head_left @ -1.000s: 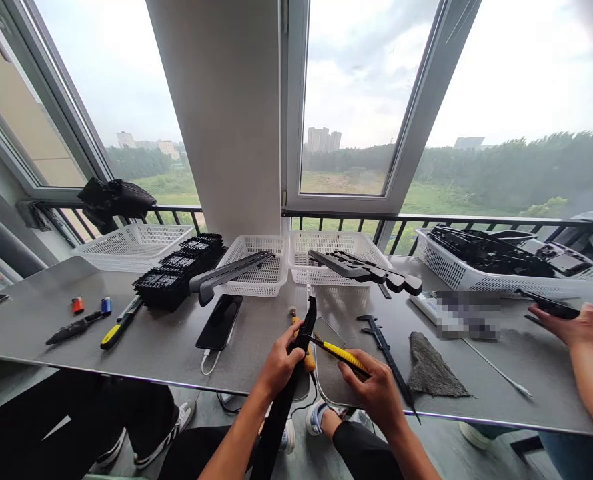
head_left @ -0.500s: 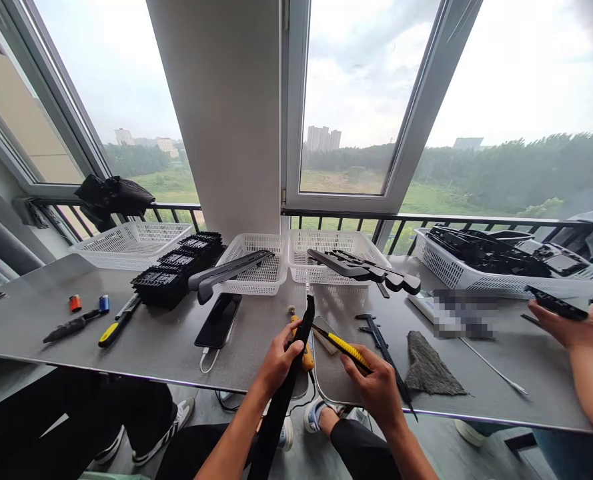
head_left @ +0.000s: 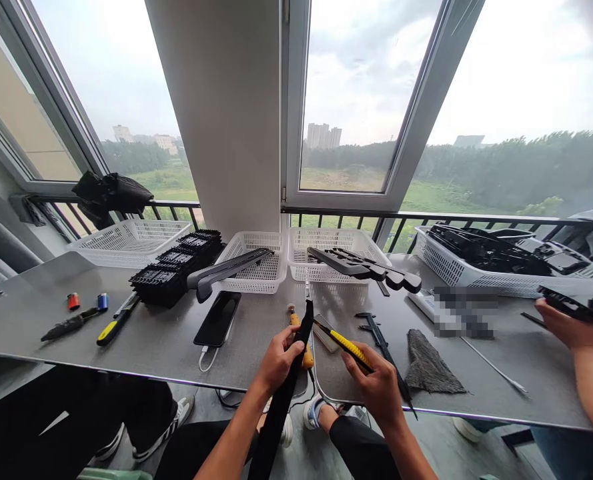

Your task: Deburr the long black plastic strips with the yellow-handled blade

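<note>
My left hand (head_left: 279,360) is closed around a long black plastic part (head_left: 290,387), which slants up from my lap over the table's front edge. In my right hand (head_left: 376,383) is a yellow-and-black utility knife (head_left: 349,348), its tip pointing up and left, close to the part's upper end. Whether the blade touches the part I cannot tell. Behind my left hand, partly covered, lies a yellow rotary tool (head_left: 307,358) with a cable. A black caliper (head_left: 382,343) rests to the right of the knife, beside a grey cloth (head_left: 429,363).
White baskets (head_left: 256,283) line the back, some with long black parts (head_left: 363,267) across them. Stacked black parts (head_left: 163,277), a phone (head_left: 218,319) and another utility knife (head_left: 116,325) lie left. At right, a co-worker's hand (head_left: 571,327) holds a black part.
The black part in my left hand tilts slightly, its upper end a little lower. My knife stays nearly in place. The co-worker's hand at right has shifted with its part.
</note>
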Demonstrator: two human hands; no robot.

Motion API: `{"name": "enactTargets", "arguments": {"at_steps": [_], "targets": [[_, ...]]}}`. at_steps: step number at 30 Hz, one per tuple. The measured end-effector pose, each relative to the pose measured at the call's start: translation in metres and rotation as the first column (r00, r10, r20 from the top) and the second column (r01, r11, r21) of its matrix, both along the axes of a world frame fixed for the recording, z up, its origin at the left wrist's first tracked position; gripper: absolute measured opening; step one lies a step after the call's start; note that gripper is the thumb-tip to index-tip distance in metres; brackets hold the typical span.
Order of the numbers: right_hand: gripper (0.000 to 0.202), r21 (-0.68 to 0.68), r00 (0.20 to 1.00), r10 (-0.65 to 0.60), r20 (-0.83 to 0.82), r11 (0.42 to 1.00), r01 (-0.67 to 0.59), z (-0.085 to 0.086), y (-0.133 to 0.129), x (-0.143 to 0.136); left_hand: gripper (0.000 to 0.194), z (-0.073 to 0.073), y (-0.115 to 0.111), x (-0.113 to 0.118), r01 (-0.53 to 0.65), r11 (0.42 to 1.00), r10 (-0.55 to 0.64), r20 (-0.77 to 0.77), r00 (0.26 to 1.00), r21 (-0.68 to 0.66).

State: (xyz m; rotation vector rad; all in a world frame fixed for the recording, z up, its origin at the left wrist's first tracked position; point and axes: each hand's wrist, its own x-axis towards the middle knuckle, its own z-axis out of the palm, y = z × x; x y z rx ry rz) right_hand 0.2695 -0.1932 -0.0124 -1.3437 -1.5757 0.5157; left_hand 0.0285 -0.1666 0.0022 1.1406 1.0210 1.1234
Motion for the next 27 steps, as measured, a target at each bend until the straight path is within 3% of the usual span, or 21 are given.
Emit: {"name": "enactTargets", "arguments": {"at_steps": [6, 27], "targets": [[0.035, 0.015, 1.0, 0.018, 0.013, 1.0, -0.018, 0.001, 0.0002, -0.0001, 0.055, -0.0003, 0.0001, 0.0011, 0.0, 1.0, 0.0, 0.007, 1.0, -0.027], [0.039, 0.028, 1.0, 0.001, -0.009, 1.0, -0.001, -0.0016, 0.0028, 0.0024, 0.047, 0.0011, -0.0007, 0.002, 0.013, 0.999, -0.011, -0.061, 0.998, 0.035]]}}
